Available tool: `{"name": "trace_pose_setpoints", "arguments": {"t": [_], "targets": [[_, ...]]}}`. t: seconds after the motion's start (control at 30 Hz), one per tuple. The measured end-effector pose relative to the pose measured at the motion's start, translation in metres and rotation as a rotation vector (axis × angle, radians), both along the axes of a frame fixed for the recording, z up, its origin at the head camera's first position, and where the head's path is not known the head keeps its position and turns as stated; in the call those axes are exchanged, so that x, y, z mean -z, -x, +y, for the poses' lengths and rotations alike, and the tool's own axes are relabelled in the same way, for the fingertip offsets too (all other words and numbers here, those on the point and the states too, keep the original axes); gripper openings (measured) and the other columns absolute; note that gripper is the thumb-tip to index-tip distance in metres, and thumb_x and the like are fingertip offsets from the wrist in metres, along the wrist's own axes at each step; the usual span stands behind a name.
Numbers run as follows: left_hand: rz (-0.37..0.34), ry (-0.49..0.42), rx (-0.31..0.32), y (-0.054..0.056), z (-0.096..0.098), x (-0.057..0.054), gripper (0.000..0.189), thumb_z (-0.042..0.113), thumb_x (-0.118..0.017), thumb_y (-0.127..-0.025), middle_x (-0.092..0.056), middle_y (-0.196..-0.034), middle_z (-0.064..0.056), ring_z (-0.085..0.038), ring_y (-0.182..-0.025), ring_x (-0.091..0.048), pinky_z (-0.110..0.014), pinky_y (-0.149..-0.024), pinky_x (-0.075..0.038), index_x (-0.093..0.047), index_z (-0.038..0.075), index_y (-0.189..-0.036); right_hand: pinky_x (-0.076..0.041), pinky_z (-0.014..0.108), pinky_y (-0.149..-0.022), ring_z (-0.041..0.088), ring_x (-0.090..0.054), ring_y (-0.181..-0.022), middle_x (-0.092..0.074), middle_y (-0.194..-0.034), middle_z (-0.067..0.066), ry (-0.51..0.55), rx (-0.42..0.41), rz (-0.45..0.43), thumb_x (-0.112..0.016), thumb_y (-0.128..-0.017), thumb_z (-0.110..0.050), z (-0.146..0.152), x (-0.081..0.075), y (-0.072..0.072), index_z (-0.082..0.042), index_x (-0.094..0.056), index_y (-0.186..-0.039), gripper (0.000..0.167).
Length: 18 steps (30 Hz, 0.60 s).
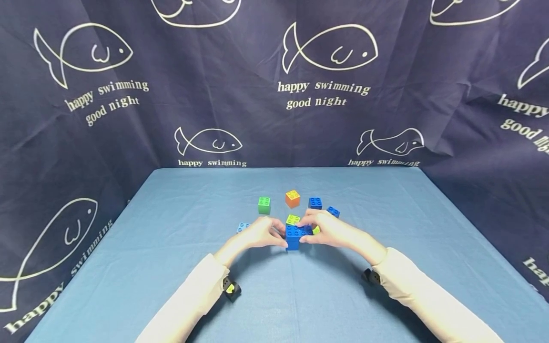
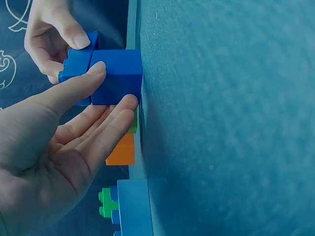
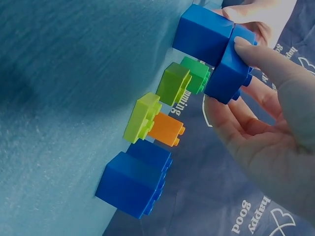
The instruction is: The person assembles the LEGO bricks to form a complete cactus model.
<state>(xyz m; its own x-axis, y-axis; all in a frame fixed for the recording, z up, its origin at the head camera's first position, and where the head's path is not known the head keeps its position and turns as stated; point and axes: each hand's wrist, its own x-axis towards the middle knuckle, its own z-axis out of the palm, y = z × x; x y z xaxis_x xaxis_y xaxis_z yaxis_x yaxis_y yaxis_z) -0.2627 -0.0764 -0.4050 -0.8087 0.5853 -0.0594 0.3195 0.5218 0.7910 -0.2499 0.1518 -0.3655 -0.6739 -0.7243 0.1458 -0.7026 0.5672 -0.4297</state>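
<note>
My left hand [image 1: 262, 232] pinches a tall blue block [image 2: 118, 76] between thumb and fingers, the block standing on the blue cloth. On its studded side sits a thinner blue brick [image 3: 229, 69], which reaches out past the block to the right. The thumb and fingers of my right hand [image 1: 328, 229] grip this brick by its overhanging end. A narrow seam shows between the two pieces. Just behind them is a yellow-green brick [image 1: 293, 219]. Another yellow-green brick [image 3: 142, 118] lies by the right hand, partly hidden by it in the head view.
Farther back stand a green block [image 1: 264, 205], an orange block [image 1: 292, 199] and two dark blue blocks, one at the middle right [image 1: 315, 203] and one farther right [image 1: 333, 212]. A light blue brick [image 1: 242, 227] lies left of the left hand. A dark fish-print curtain [image 1: 266, 119] surrounds the table.
</note>
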Motion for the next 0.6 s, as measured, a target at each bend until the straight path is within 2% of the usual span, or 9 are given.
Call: {"name": "trace_pose_setpoints", "arguments": {"t": [0.13, 0.27, 0.47, 0.6], "targets": [[0.004, 0.011, 0.004, 0.0006, 0.0003, -0.0008, 0.033, 0.015, -0.077, -0.077, -0.069, -0.102, -0.012, -0.020, -0.086, -0.070, -0.026, -0.074, -0.056, -0.064, 0.000, -0.104, -0.053, 0.028, -0.071, 0.013, -0.055, -0.077, -0.054, -0.083, 0.000, -0.007, -0.015, 0.004, -0.075, -0.079, -0.021, -0.0002, -0.0014, 0.0002, -0.004, -0.069, -0.107, 0.033], [0.010, 0.013, 0.007, 0.0007, 0.0005, -0.0028, 0.032, 0.015, -0.077, -0.077, -0.069, -0.102, -0.012, -0.021, -0.086, -0.070, -0.026, -0.074, -0.056, -0.065, 0.000, -0.103, -0.054, 0.032, -0.071, 0.013, -0.055, -0.076, -0.053, -0.082, 0.001, -0.011, -0.029, 0.009, -0.075, -0.079, -0.020, -0.0010, -0.0040, -0.0003, -0.004, -0.069, -0.106, 0.032], [0.024, 0.019, 0.010, 0.0006, 0.0000, -0.0034, 0.030, 0.015, -0.077, -0.077, -0.069, -0.100, -0.012, -0.021, -0.085, -0.070, -0.026, -0.073, -0.056, -0.065, 0.001, -0.100, -0.051, 0.024, -0.065, 0.014, -0.051, -0.075, -0.052, -0.084, 0.001, -0.038, -0.028, 0.021, -0.075, -0.079, -0.019, -0.0028, -0.0055, -0.0005, -0.004, -0.069, -0.105, 0.031], [0.025, 0.019, 0.011, -0.0002, 0.0000, -0.0025, 0.030, 0.016, -0.077, -0.077, -0.069, -0.100, -0.011, -0.020, -0.085, -0.070, -0.026, -0.073, -0.056, -0.065, 0.001, -0.099, -0.051, 0.023, -0.066, 0.013, -0.052, -0.075, -0.052, -0.084, 0.001, -0.044, -0.027, 0.024, -0.075, -0.079, -0.019, -0.0029, -0.0032, -0.0002, -0.004, -0.068, -0.105, 0.031]]}}
